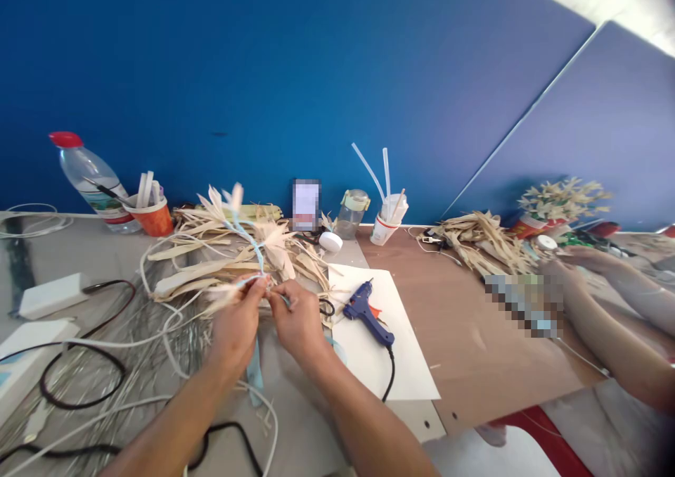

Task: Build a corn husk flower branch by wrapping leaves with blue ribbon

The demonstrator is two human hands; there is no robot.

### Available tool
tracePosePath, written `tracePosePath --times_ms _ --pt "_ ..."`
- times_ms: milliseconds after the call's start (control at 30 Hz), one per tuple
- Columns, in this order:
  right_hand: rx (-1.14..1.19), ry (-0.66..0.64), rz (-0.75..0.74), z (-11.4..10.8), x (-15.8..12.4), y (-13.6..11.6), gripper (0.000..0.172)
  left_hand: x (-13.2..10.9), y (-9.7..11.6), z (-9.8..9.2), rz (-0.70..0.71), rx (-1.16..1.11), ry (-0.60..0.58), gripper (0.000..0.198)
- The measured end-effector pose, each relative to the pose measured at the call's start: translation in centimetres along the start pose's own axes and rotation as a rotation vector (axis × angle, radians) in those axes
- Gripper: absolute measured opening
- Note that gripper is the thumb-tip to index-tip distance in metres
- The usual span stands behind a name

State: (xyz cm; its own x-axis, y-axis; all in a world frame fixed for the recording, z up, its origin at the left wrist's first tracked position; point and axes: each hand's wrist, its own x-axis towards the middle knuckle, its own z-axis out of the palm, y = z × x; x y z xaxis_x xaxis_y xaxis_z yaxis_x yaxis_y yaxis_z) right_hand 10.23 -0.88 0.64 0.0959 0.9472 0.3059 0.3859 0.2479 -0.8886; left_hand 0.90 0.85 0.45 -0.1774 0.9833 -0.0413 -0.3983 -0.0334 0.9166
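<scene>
My left hand [238, 322] is closed, thumb and fingers pinching the lower part of a flower stem wrapped in pale blue tape [258, 253]. Pale dried-husk flowers [278, 243] spread from its branches, slightly blurred. Close beside it, my right hand [299, 320] is closed too, its fingertips pinched at the stem's lower end; what exactly they grip is mostly hidden. A flat light blue strip [255, 373] hangs or lies below the hands. Behind them is a pile of dried corn husks [197, 273]. To the right, a blue glue gun [368, 313] lies on a white sheet [408, 368].
Bundled thin wires [140, 371], cables and a white power strip [39, 354] cover the left side. Along the wall stand a bottle [98, 181], cups [154, 218], a phone [306, 206] and a glass jar [352, 215]. Another person's arms [595, 322] work at the right.
</scene>
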Motion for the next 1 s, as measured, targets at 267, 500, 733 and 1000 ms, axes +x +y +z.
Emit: tracePosePath --times_ms 267,500,733,1000 --pt "0.909 -0.202 0.524 0.2 0.5 0.3 0.021 0.6 1.6 0.0 -0.222 -0.361 -0.159 0.012" --pt "0.780 -0.267 0.415 0.0 0.7 0.5 0.017 1.3 1.4 -0.6 -0.430 -0.423 -0.317 0.013" --pt "-0.339 0.103 -0.210 -0.6 -0.1 0.4 0.020 -0.3 0.5 0.7 -0.163 -0.206 -0.053 0.019" --pt "-0.150 -0.032 -0.127 -0.2 -0.6 -0.2 0.017 0.2 0.9 0.0 -0.134 -0.176 -0.022 0.018"
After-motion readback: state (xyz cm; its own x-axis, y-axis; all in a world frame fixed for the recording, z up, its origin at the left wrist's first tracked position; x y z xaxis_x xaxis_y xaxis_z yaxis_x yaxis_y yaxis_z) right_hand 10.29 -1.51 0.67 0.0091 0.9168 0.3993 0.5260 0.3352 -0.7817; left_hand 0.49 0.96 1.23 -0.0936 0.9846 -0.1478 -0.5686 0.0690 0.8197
